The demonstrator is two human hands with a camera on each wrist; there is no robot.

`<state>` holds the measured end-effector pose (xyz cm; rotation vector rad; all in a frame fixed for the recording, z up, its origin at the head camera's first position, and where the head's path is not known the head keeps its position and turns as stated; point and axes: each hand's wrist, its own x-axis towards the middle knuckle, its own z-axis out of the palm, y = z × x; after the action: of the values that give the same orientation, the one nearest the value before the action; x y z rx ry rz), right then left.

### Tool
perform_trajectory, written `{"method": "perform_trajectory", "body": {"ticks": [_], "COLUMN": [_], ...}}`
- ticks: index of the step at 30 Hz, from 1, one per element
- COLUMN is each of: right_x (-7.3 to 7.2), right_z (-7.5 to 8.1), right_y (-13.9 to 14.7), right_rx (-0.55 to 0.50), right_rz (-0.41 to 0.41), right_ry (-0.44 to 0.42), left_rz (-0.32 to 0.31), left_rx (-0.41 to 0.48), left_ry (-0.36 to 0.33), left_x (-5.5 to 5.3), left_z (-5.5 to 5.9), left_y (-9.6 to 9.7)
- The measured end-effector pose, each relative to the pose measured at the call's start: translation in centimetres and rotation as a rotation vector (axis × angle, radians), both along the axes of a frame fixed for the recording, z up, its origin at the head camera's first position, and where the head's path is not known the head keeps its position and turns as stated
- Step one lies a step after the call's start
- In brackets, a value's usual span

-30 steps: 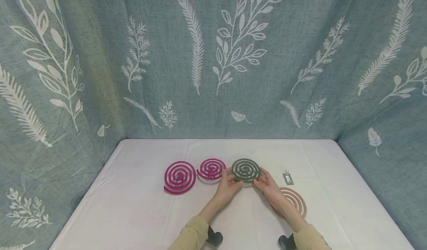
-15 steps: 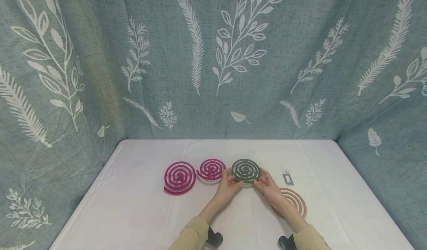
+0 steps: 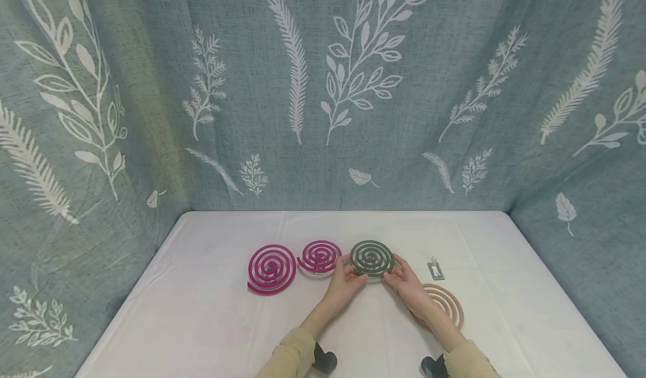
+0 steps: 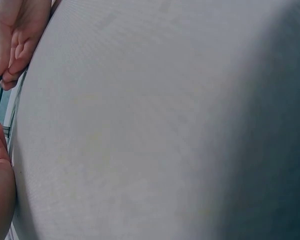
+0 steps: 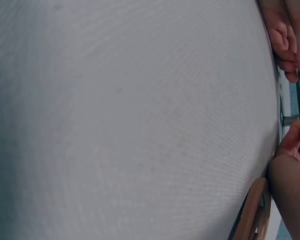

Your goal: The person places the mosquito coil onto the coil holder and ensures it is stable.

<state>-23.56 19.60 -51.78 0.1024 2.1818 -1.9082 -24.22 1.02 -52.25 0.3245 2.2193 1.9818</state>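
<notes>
A dark green mosquito coil (image 3: 372, 257) is held level, a little above the table, in the head view. My left hand (image 3: 344, 282) pinches its left edge, thumb on top. On the opposite edge, my right hand (image 3: 407, 285) grips it the same way. In the right wrist view a thin metal support (image 5: 291, 120) shows under the coil; whether the coil is fixed on it I cannot tell. Left of my hands, a magenta coil (image 3: 320, 254) and another magenta coil (image 3: 271, 267) each sit over a small stand. My left fingers are close to the nearer one.
Beneath my right forearm lies a brown coil (image 3: 458, 310), partly covered by it. A small metal coil stand (image 3: 438, 279) with an upright prong lies behind it. The white-covered table (image 3: 192, 310) is bordered by patterned blue-grey curtains (image 3: 323, 176).
</notes>
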Motion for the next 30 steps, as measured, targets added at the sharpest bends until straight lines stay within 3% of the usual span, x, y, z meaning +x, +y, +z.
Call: {"method": "perform_trajectory", "body": {"ticks": [30], "right_x": [0.02], "right_z": [0.11], "right_y": [-0.03], "right_rx": [0.029], "right_rz": [-0.001], "right_ry": [-0.012], "left_rz": [-0.008], "left_rx": [0.005], "left_ry": [0.007], "left_x": [0.17], "left_z": [0.31], "left_y": [0.0]}}
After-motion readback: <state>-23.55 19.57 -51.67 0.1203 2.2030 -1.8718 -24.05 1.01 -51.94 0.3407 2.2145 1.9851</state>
